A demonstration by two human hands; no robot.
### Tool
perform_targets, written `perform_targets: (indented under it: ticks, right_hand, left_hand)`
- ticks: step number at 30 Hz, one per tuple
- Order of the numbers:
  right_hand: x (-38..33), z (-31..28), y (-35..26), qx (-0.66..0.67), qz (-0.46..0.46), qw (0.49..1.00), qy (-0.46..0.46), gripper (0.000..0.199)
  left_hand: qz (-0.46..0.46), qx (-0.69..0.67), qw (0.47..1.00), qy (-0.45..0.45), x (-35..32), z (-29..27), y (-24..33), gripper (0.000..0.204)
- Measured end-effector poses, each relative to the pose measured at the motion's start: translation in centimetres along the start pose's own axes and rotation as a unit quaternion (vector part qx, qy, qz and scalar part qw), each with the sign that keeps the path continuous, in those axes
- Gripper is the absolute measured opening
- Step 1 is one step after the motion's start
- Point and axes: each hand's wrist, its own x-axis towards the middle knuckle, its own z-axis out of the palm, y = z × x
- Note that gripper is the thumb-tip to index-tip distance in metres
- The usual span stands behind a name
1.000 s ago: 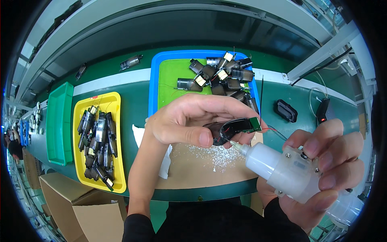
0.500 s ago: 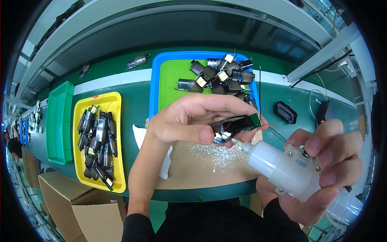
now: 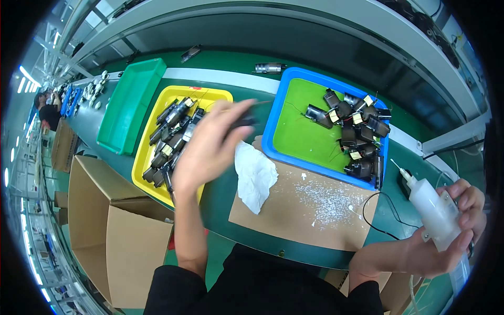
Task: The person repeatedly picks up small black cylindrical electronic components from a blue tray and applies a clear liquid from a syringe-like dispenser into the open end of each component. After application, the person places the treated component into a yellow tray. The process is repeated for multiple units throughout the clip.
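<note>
My left hand (image 3: 210,144), smeared by motion, is over the right edge of the yellow tray (image 3: 141,159). Its thumb and fingers are closed around a dark electronic unit (image 3: 243,119), only partly visible. My right hand (image 3: 459,231) grips a whitish translucent dispensing syringe (image 3: 433,207) at the far right. The syringe's thin needle tip points up and to the left, away from any unit. Several similar dark units (image 3: 170,137) with wires lie piled in the yellow tray. More units (image 3: 362,134) lie in the blue-rimmed tray (image 3: 271,123) with a green bottom.
A crumpled white tissue (image 3: 254,176) lies on a brown cardboard sheet (image 3: 262,215) scattered with white specks. A green bin (image 3: 128,107) stands left of the yellow tray. An open carton (image 3: 126,231) is below it. A black cable (image 3: 386,231) loops near my right forearm.
My left hand has carried the unit left, from the syringe tip toward the yellow tray. The syringe has moved right and its tip now points upward. The whole view has shifted.
</note>
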Motion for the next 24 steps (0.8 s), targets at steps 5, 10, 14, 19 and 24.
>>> perform_targets:
  ticks: [5,10,14,19,24]
  right_hand:
    - [0.7,-0.1,0.3,-0.032,0.004,0.999,-0.026,0.025]
    - [1.2,0.4,0.3,-0.099,-0.014,0.995,-0.016,0.027]
    - [1.3,0.8,0.2,-0.098,-0.036,0.994,-0.033,0.028]
    - [1.5,0.8,-0.1,-0.104,-0.023,0.993,-0.046,0.031]
    - [1.4,0.6,0.1,-0.103,-0.014,0.994,-0.024,0.033]
  left_hand:
    - [-0.095,0.216,0.962,0.136,-3.1,-2.8,-4.2,0.034]
    - [0.049,0.172,0.978,0.109,5.8,1.2,-6.4,0.026]
    - [0.100,0.204,0.974,0.017,15.4,7.2,-10.9,0.035]
    - [0.106,0.279,0.953,-0.051,19.2,10.2,-13.0,0.035]
    - [-0.005,0.043,0.982,0.181,18.7,8.8,-13.7,0.033]
